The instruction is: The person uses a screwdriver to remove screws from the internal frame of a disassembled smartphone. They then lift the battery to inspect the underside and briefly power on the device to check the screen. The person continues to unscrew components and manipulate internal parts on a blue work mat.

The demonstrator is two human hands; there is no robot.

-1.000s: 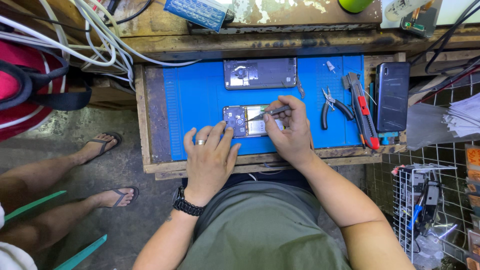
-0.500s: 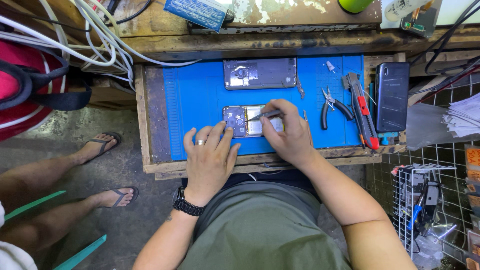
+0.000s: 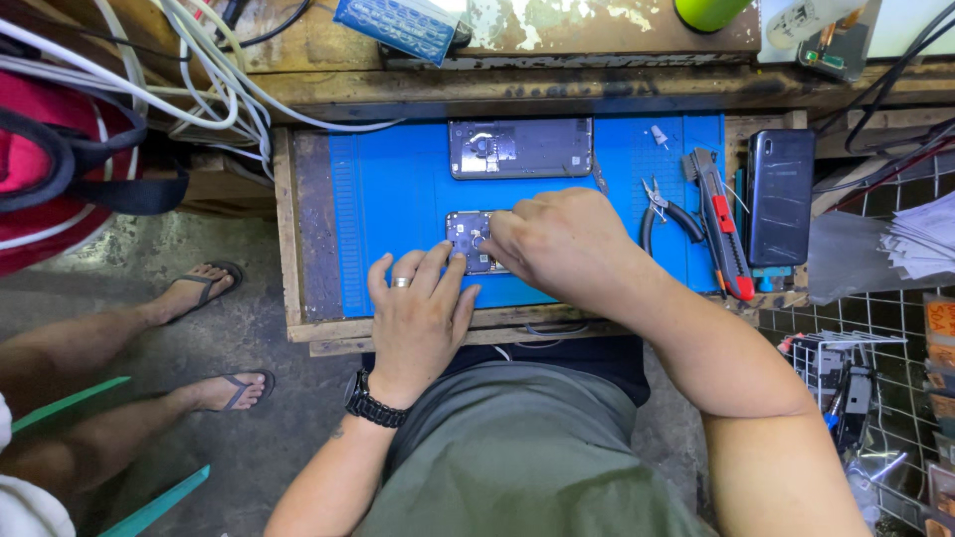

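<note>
The left hand (image 3: 418,313), with a ring on one finger and a black wristwatch (image 3: 375,401) below it, lies flat on the near edge of the blue work mat (image 3: 398,199), fingers spread loosely and its fingertips touching the lower edge of the opened phone (image 3: 470,239). That phone lies face down near the middle of the mat, its circuit board exposed on the left end. The right hand (image 3: 562,239) is curled over the phone's right part, fingers bunched together at the board; it may be pinching a small tool, but the knuckles hide it and I cannot tell. Just right of that hand lie small pliers (image 3: 659,207) and a red-and-grey utility knife (image 3: 721,234). Beyond the knife a dark phone (image 3: 781,197) rests on the wooden bench edge. Farther back on the mat sits a grey phone back cover (image 3: 520,148). White cables (image 3: 214,85) hang at the far left, and a bystander's sandalled feet (image 3: 214,333) stand on the concrete floor.
</note>
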